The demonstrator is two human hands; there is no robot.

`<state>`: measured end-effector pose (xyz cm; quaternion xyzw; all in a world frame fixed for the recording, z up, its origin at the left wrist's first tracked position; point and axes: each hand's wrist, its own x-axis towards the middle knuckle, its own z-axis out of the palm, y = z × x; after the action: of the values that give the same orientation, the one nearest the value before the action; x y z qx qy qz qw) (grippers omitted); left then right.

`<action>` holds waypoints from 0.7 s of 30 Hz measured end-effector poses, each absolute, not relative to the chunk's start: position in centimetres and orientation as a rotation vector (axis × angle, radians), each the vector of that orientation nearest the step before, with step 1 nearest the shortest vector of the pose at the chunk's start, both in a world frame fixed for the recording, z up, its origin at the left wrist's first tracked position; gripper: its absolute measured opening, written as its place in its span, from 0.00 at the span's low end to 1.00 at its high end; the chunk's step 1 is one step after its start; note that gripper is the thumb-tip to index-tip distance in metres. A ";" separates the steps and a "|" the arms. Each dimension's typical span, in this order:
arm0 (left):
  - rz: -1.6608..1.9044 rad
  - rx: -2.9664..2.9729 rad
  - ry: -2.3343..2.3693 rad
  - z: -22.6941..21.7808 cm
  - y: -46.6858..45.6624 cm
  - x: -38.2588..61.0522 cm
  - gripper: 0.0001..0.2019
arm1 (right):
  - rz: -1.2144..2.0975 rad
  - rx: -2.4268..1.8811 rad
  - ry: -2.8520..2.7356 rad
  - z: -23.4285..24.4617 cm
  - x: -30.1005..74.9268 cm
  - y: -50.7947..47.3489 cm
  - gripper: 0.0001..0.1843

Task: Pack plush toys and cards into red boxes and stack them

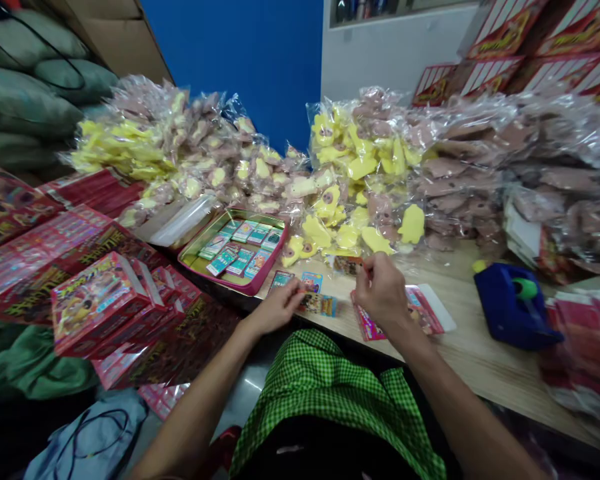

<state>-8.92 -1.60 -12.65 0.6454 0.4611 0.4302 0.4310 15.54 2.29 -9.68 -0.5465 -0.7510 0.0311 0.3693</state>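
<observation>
Far left corner: we see plump grey-green sacks (pixel 23 103) piled beside brown cardboard (pixel 125 47).
Backdrop: we face a blue panel (pixel 240 60) with a pale wall (pixel 380 60) to its right.
Upper right: we find red printed boxes (pixel 560 30) in a stack.
Right side: we have a blue tape dispenser (pixel 505 310) on the tabletop (pixel 480 363).
Lower left: we make out green cloth (pixel 27 363) and, near it, a pale blue bundle (pixel 93 437).

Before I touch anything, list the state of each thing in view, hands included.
Left hand: closed on a printed packet
Right hand: fingers bent, pinching a second packet
Pink-rimmed tray: open, holding card packs
Card packs: lying side by side
Tape dispenser: upright
Clear bags: filled, heaped
Red boxes: stacked, apparently shut
Green checked cloth: creased
</observation>
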 end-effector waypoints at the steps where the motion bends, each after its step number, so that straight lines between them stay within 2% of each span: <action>1: 1.160 1.557 1.155 -12.1 -1.0 -9.9 0.16 | 0.026 -1.361 -2.020 -9.6 14.9 1.8 0.08; 5: 1.616 1.233 1.245 -9.8 -0.1 -13.2 0.19 | 0.018 -1.191 -2.378 -11.3 10.8 -0.7 0.10; 8: 1.751 1.026 1.294 -8.8 -1.0 -13.8 0.19 | 0.139 -1.156 -2.461 -13.0 8.5 -1.9 0.11; 14: 1.531 0.897 1.243 -8.4 -2.9 -9.7 0.18 | 0.405 -1.331 -2.169 -11.6 11.3 0.2 0.09; 16: 1.391 0.980 1.214 -8.7 -2.6 -7.5 0.17 | 0.520 -1.350 -2.069 -10.0 13.3 0.9 0.12; 21: 1.212 1.273 1.176 -9.6 -0.4 -2.4 0.16 | 1.167 -1.198 -1.620 -6.8 17.9 -0.2 0.21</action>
<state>-2.38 -0.36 -9.55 0.5244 0.4844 0.4994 0.4910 17.89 -0.22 -6.78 -0.4725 -0.6390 0.4605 0.3955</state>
